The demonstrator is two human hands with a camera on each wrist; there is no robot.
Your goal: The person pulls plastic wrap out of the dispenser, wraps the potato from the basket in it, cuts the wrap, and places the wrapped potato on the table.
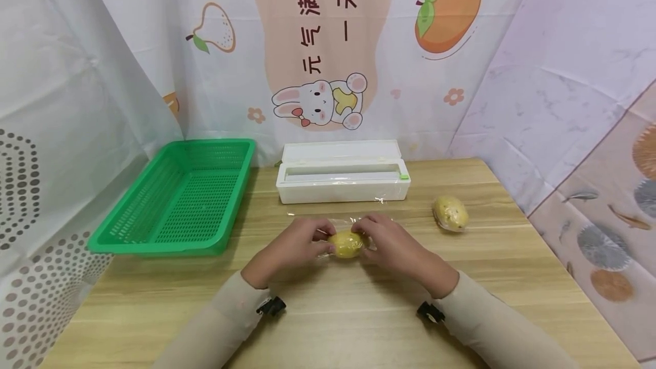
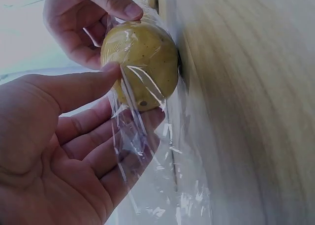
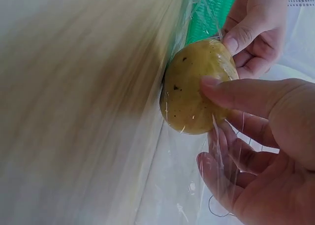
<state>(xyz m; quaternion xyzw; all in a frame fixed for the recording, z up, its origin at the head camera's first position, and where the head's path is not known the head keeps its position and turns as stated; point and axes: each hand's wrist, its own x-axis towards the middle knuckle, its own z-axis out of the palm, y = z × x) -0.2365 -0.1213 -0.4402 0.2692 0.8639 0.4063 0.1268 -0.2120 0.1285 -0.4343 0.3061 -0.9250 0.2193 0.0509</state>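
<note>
Sleeves (image 1: pixel 217 323), left grip (image 1: pixel 297 242), right grip (image 1: pixel 394 244), potato (image 1: pixel 347 245) between.

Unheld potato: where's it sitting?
In the head view, the unheld potato sits on the right of the table, right of the white box, beyond the right hand.

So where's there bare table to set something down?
Bare table shows between the sleeves, in front of the basket, and in front of the far-right potato. The middle is crowded: left hand, right hand, held potato and film, with the box just behind.

Left hand (image 1: pixel 297 242) opposite right hand (image 1: pixel 393 244)
</note>
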